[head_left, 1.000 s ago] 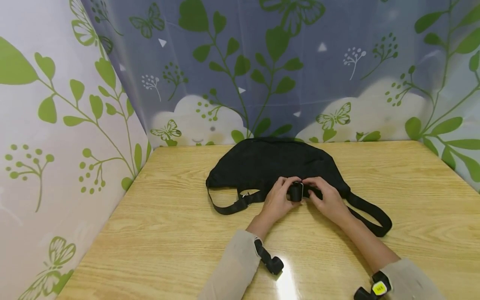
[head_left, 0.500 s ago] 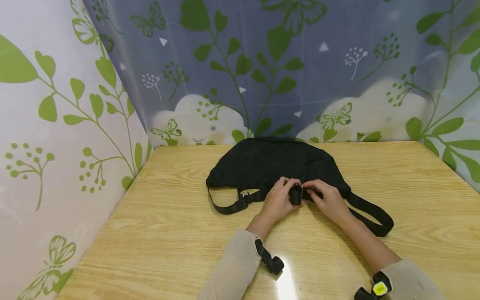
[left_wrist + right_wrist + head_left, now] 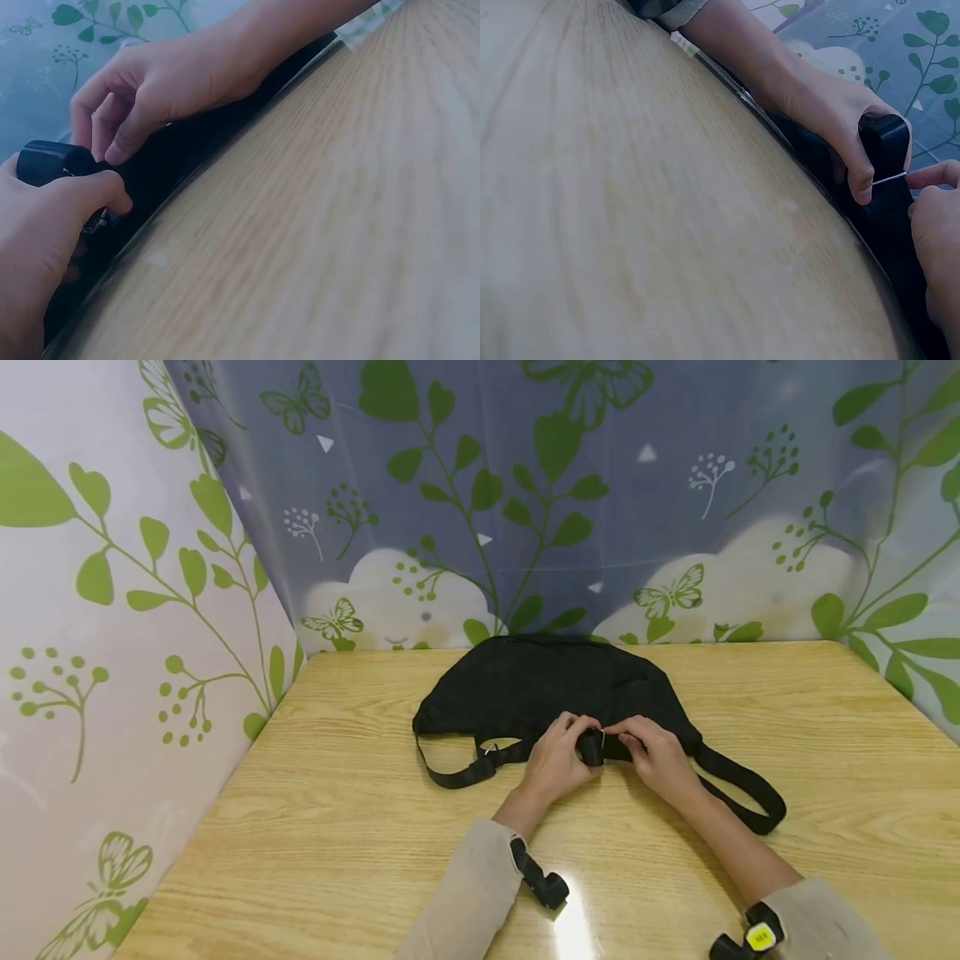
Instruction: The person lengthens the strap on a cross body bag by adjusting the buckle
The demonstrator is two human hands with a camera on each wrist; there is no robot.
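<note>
A black waist bag (image 3: 547, 683) lies flat near the back of the table, its strap along the front. My left hand (image 3: 555, 762) grips a folded loop of the strap (image 3: 592, 748), thumb in front and fingers behind. A thin metal slider buckle (image 3: 889, 178) crosses the strap at this loop, seen edge-on in the right wrist view. My right hand (image 3: 663, 763) is just right of it; the index fingertip meets the buckle's end. In the left wrist view, the right thumb and fingers (image 3: 120, 142) pinch the strap beside the loop. The bag partly hides the contact.
The wooden table (image 3: 337, 868) reaches forward to a printed leaf-and-butterfly backdrop (image 3: 465, 510). Another strap loop (image 3: 757, 802) extends to the right of the bag. On the left, a strap section (image 3: 450, 777) bears a second metal adjuster (image 3: 491, 750).
My right fingers have shifted at the buckle, the thumb drawing back a little to the right. The left hand keeps its grip, and the loop tilts slightly. The bag stays put.
</note>
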